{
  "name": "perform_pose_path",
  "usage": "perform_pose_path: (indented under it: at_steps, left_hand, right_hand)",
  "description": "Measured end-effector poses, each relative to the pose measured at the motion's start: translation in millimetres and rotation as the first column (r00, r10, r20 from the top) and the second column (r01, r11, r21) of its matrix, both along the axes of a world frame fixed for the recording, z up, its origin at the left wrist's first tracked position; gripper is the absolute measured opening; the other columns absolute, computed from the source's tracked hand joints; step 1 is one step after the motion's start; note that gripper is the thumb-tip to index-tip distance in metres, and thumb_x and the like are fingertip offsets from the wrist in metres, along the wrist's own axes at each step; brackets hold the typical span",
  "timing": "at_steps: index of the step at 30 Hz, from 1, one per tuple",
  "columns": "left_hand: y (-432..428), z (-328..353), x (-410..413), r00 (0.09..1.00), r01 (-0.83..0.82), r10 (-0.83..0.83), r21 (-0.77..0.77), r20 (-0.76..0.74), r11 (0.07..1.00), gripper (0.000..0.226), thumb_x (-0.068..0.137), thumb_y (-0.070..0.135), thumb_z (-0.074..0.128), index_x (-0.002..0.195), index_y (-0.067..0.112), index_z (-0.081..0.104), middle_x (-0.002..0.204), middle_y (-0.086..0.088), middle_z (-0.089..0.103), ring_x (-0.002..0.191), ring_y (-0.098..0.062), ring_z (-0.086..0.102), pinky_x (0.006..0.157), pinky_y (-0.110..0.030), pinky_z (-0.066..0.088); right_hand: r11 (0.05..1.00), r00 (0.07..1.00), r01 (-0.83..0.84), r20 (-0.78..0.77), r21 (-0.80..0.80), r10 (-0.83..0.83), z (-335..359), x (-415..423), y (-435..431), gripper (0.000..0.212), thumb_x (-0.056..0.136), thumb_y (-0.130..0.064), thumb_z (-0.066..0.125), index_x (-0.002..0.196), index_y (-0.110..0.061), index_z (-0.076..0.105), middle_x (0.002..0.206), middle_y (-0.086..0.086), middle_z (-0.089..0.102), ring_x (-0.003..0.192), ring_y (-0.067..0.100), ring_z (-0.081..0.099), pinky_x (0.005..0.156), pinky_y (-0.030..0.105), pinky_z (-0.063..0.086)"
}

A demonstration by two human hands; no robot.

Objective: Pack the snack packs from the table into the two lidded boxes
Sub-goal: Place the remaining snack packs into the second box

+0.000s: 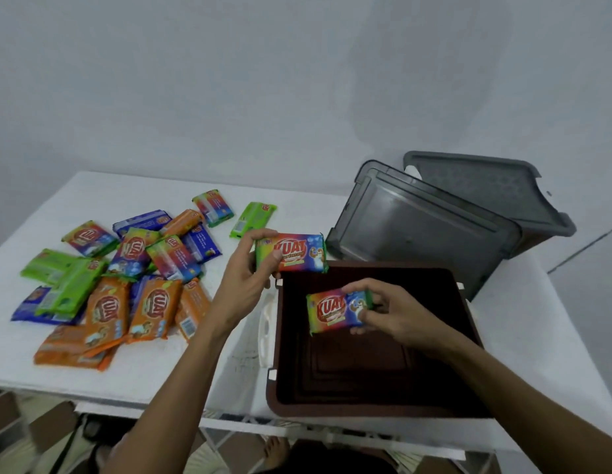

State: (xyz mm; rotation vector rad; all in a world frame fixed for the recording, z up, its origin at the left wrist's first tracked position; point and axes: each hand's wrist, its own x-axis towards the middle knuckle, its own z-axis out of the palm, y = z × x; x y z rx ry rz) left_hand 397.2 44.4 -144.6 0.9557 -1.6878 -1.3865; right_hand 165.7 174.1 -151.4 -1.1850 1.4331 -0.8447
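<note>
Right grip [397,313] pinching pack [333,311] over box [366,374], left grip [250,271] holding rim-side pack [296,251]

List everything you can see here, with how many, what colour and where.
table: one, white, under everything.
brown box: one, dark brown, open, near right.
grey lid: one, grey, propped behind the brown box.
second box: one, grey lid on, far right.
loose snack packs: over a dozen, orange, green, blue, rainbow, piled left.
far pack: one, rainbow, at the brown box's far edge.
near pack: one, rainbow, over the brown box.
left hand: one, gripping the far pack.
right hand: one, pinching the near pack.
</note>
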Motion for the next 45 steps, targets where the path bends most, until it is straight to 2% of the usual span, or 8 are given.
perform_pose_path:
  at_steps: [6, 13, 19, 23, 26, 30, 36, 45]
  left_hand:
    - [1, 2, 1, 0.999, 0.028, -0.029, 0.030, 0.044, 0.999, 0.026, 0.097, 0.028, 0.053, 0.123, 0.026, 0.047, 0.105, -0.002, 0.064, 0.072, -0.004, 0.060, 0.056, -0.022, 0.049]
    - [4, 4, 0, 0.998, 0.044, -0.046, 0.040, 0.045, 0.998, 0.029, 0.096, 0.027, 0.053, 0.124, 0.025, 0.047, 0.118, -0.004, 0.058, 0.086, -0.002, 0.063, 0.057, -0.014, 0.047]
    - [9, 9, -1, 0.999, 0.022, -0.023, 0.043, 0.025, 0.999, 0.029, 0.095, 0.027, 0.057, 0.122, 0.027, 0.050, 0.119, -0.004, 0.061, 0.098, -0.011, 0.066, 0.063, -0.018, 0.053]
    - [23, 22, -8, 0.998, 0.063, -0.062, 0.035, -0.028, 0.997, 0.028, 0.094, 0.026, 0.058, 0.121, 0.029, 0.050, 0.116, -0.002, 0.063, 0.104, -0.015, 0.066, 0.073, -0.025, 0.057]
    - [39, 34, -26, 0.975, 0.223, -0.221, 0.059, -0.032, 0.973, 0.036, 0.092, 0.025, 0.060, 0.125, 0.030, 0.046, 0.114, -0.002, 0.065, 0.101, -0.012, 0.066, 0.079, -0.026, 0.057]
    - [43, 29, -44, 0.899, 0.360, -0.282, -0.198, 0.336, 0.912, 0.049, 0.092, 0.041, 0.060, 0.136, 0.041, 0.037, 0.119, 0.007, 0.059, 0.104, -0.006, 0.060, 0.086, -0.025, 0.051]
    - [27, -5, -33, 0.760, 0.252, 0.240, -0.614, 0.604, 0.748, 0.045, 0.090, 0.048, 0.045, 0.129, 0.028, 0.054, 0.131, -0.002, 0.050, 0.115, -0.024, 0.047, 0.091, -0.042, 0.042]
    - [22, -24, -26, 0.746, 0.228, 0.289, -0.638, 0.600, 0.736, 0.039, 0.089, 0.033, 0.048, 0.124, 0.021, 0.060, 0.122, -0.001, 0.057, 0.112, -0.025, 0.050, 0.091, -0.042, 0.044]
  right_hand:
    - [0.982, 0.998, 0.014, 0.056, 0.190, -0.025, -24, 18, -14, 0.041, 0.091, 0.009, 0.056, 0.127, -0.009, 0.053, 0.120, 0.017, 0.062, 0.098, 0.019, 0.068, 0.075, 0.025, 0.058]
    - [0.986, 0.813, -0.122, -0.558, 0.117, 0.167, -38, 13, -17, 0.040, 0.095, -0.014, 0.059, 0.134, -0.019, 0.053, 0.103, 0.009, 0.069, 0.074, 0.016, 0.072, 0.070, 0.024, 0.059]
    - [0.981, 0.680, -0.187, -0.727, -0.047, 0.095, -19, 3, -14, 0.034, 0.097, -0.026, 0.056, 0.131, -0.023, 0.055, 0.103, 0.000, 0.066, 0.082, 0.001, 0.055, 0.066, 0.014, 0.043]
    - [0.933, 0.962, 0.174, -0.150, -0.314, -0.230, 8, -2, -7, 0.029, 0.095, -0.013, 0.058, 0.116, -0.033, 0.057, 0.089, 0.006, 0.068, 0.076, 0.015, 0.069, 0.069, 0.033, 0.058]
    - [0.939, 0.946, 0.256, 0.257, -0.228, -0.195, 28, 0, -3, 0.036, 0.095, -0.011, 0.058, 0.125, -0.031, 0.056, 0.115, 0.014, 0.065, 0.105, 0.024, 0.068, 0.080, 0.039, 0.059]
    - [0.944, 0.888, 0.303, 0.399, -0.131, -0.230, 34, -14, 15, 0.024, 0.089, -0.007, 0.061, 0.113, -0.012, 0.064, 0.122, 0.018, 0.062, 0.111, 0.030, 0.065, 0.079, 0.036, 0.057]
    - [0.947, 0.945, 0.320, -0.067, -0.032, -0.321, 23, -44, 40, 0.020, 0.090, -0.003, 0.064, 0.102, -0.019, 0.067, 0.122, 0.006, 0.057, 0.107, 0.020, 0.063, 0.072, 0.028, 0.060]
    - [0.993, 0.749, 0.071, -0.663, 0.095, 0.010, -19, -35, 17, 0.038, 0.092, -0.004, 0.057, 0.127, -0.016, 0.050, 0.124, 0.012, 0.056, 0.103, 0.022, 0.059, 0.077, 0.022, 0.055]
